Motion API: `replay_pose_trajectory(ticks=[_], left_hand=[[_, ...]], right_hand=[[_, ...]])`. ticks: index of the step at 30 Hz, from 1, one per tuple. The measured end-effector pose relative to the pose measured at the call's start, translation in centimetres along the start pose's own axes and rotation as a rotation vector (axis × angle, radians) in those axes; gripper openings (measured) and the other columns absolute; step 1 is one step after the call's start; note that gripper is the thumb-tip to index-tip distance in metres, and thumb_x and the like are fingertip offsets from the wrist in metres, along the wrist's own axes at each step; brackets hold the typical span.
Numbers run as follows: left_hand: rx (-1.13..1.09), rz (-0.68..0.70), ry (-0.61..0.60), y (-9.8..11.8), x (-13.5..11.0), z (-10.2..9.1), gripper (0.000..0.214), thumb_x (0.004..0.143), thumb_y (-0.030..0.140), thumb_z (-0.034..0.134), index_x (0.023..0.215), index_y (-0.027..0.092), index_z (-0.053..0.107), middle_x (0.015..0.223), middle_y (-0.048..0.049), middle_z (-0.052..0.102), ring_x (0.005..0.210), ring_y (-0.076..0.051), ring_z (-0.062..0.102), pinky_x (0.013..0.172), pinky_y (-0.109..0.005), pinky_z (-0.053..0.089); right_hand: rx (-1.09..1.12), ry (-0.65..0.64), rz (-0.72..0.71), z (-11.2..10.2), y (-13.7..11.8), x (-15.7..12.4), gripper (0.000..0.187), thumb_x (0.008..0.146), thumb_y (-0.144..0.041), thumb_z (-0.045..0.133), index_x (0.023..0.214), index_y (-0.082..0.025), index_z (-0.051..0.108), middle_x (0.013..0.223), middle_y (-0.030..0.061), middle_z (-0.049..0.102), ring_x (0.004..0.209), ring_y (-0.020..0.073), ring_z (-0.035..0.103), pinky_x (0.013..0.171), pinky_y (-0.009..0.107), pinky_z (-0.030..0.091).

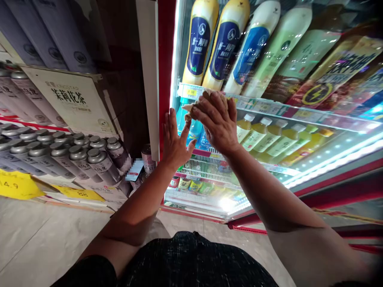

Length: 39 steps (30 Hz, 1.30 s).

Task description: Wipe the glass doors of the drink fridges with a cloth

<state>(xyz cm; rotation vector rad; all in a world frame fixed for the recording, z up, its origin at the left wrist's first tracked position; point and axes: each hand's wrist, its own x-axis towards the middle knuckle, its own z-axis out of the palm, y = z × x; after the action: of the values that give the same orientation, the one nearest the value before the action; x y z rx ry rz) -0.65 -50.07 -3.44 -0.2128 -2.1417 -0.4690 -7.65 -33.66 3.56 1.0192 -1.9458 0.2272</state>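
Note:
My right hand presses a crumpled beige cloth to the glass door of a lit drinks cooler. Its fingers lie bent over the cloth, and part of the cloth sticks out past the fingertips on the left. To the left, my left hand rests with fingers spread at the door's red frame and the edge of the glass. It holds nothing. Behind the glass, just above my right hand, stand tall bottles with dark blue labels.
Small bottles of yellow drink stand on the shelf below. On the left are rows of grey-capped cans, a jasmine tea carton and yellow price signs. A phone-like screen sits beside the cans. Tiled floor lies below.

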Motion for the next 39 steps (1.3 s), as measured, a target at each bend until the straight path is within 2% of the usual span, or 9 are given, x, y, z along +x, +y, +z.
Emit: replay_pose_trajectory(ticks=[4, 9, 11, 15, 17, 23, 28, 34, 39], left_hand=[[-0.034, -0.029, 0.013, 0.5, 0.0, 0.1, 0.081, 0.094, 0.024, 0.065, 0.164, 0.025, 0.024, 0.173, -0.0035, -0.023, 0.161, -0.037, -0.013, 0.13, -0.068, 0.011], [-0.018, -0.053, 0.024, 0.6, -0.1, 0.6, 0.082, 0.09, 0.022, 0.07, 0.162, 0.024, 0.03, 0.174, -0.0043, -0.021, 0.161, -0.038, -0.011, 0.13, -0.068, 0.011], [-0.024, -0.063, 0.042, 0.8, -0.2, 0.9, 0.082, 0.091, 0.021, 0.068, 0.162, 0.023, 0.028, 0.173, -0.0042, -0.023, 0.161, -0.038, -0.012, 0.129, -0.069, 0.01], [-0.051, -0.07, 0.079, 1.4, -0.3, 1.6, 0.083, 0.094, 0.021, 0.064, 0.164, 0.019, 0.02, 0.171, -0.0037, -0.028, 0.161, -0.038, -0.016, 0.126, -0.074, 0.007], [-0.051, -0.087, 0.088, 1.8, -0.4, 1.8, 0.084, 0.094, 0.022, 0.064, 0.165, 0.019, 0.019, 0.171, -0.0031, -0.029, 0.161, -0.038, -0.016, 0.126, -0.074, 0.006], [-0.033, -0.138, 0.081, 2.3, -0.4, 1.9, 0.084, 0.094, 0.028, 0.066, 0.164, 0.018, 0.021, 0.174, -0.0065, -0.021, 0.161, -0.037, -0.013, 0.127, -0.071, 0.007], [-0.027, -0.126, 0.088, 2.1, -0.4, 1.7, 0.084, 0.094, 0.032, 0.066, 0.165, 0.018, 0.023, 0.175, -0.0099, -0.016, 0.161, -0.04, -0.01, 0.127, -0.071, 0.009], [0.04, -0.089, 0.091, 1.9, -0.3, 1.5, 0.088, 0.093, 0.038, 0.067, 0.166, 0.021, 0.02, 0.176, -0.0115, -0.014, 0.162, -0.04, -0.009, 0.13, -0.064, 0.009], [0.079, -0.101, 0.079, 1.7, -0.4, 1.5, 0.089, 0.093, 0.043, 0.065, 0.166, 0.022, 0.018, 0.176, -0.0131, -0.014, 0.161, -0.039, -0.01, 0.13, -0.063, 0.011]], right_hand=[[-0.034, 0.148, 0.092, -0.1, 0.3, 0.5, 0.047, 0.109, -0.033, 0.036, 0.155, -0.039, 0.048, 0.165, -0.0031, 0.045, 0.161, 0.0225, 0.021, 0.133, 0.058, 0.004], [-0.046, 0.081, -0.028, 0.6, 0.4, -0.7, 0.047, 0.109, -0.03, 0.037, 0.154, -0.038, 0.048, 0.164, -0.0045, 0.046, 0.16, 0.0203, 0.025, 0.134, 0.055, 0.009], [-0.098, 0.116, -0.09, 0.2, 1.0, -0.8, 0.046, 0.11, -0.03, 0.038, 0.153, -0.038, 0.05, 0.162, -0.0054, 0.048, 0.159, 0.0189, 0.028, 0.134, 0.052, 0.013], [-0.132, 0.195, 0.01, -1.2, 2.2, -0.6, 0.048, 0.109, -0.031, 0.037, 0.156, -0.037, 0.046, 0.165, -0.0021, 0.045, 0.161, 0.0217, 0.023, 0.133, 0.057, 0.012], [-0.11, 0.172, 0.041, -1.4, 2.4, -1.1, 0.049, 0.109, -0.031, 0.037, 0.157, -0.036, 0.045, 0.165, -0.0008, 0.044, 0.161, 0.0233, 0.022, 0.133, 0.06, 0.011], [-0.048, 0.026, -0.058, -1.9, 2.7, -2.6, 0.052, 0.106, -0.025, 0.039, 0.156, -0.038, 0.046, 0.164, -0.0029, 0.046, 0.16, 0.024, 0.027, 0.132, 0.062, 0.01], [-0.064, 0.124, 0.096, -3.1, 3.8, -2.6, 0.06, 0.104, -0.02, 0.043, 0.16, -0.039, 0.039, 0.169, -0.0027, 0.036, 0.162, 0.0273, 0.016, 0.132, 0.064, 0.003], [-0.083, 0.022, -0.069, -2.6, 4.0, -4.9, 0.059, 0.104, -0.016, 0.043, 0.159, -0.037, 0.04, 0.167, -0.0055, 0.041, 0.161, 0.0185, 0.02, 0.135, 0.052, 0.009], [-0.099, 0.138, 0.069, -3.8, 5.5, -4.3, 0.069, 0.103, -0.014, 0.044, 0.165, -0.036, 0.027, 0.17, -0.0051, 0.036, 0.163, 0.0197, 0.012, 0.136, 0.053, 0.004]])
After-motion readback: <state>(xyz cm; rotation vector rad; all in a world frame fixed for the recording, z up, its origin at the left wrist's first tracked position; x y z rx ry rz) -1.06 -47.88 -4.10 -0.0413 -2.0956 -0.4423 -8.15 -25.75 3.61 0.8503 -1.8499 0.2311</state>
